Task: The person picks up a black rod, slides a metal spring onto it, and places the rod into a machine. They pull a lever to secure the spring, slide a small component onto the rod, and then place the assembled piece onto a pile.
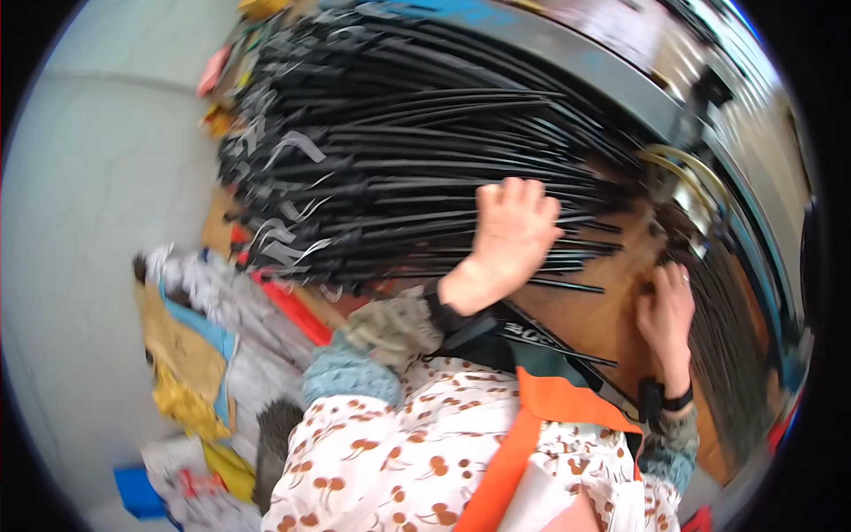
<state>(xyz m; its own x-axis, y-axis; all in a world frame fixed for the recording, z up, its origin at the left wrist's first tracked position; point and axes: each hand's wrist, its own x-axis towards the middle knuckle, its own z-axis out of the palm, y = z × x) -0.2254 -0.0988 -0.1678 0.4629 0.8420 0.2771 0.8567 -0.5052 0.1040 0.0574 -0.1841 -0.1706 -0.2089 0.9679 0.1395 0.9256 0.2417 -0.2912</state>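
A thick pile of long black rods [417, 164] lies crosswise before me, with pale translucent strips at the left ends. My left hand [514, 232] is palm down over their right part, its fingers curled round some rods. My right hand [667, 310] is lower and farther right, over the brown board [581, 310]. Its thumb stands apart from the bent fingers, whose tips reach the upper end of a bundle of thin dark rods [731, 355]. Nothing shows in its grasp, though the fingertips are partly hidden. One loose black rod [554, 335] slants close to my apron.
A grey metal rail [576, 49] borders the far side. Yellowish curved tubing [696, 168] stands beyond my right hand. Bags and torn cardboard [182, 332] lie at left beside a pale wall [115, 177]. A red strip [292, 310] runs below the pile's left end.
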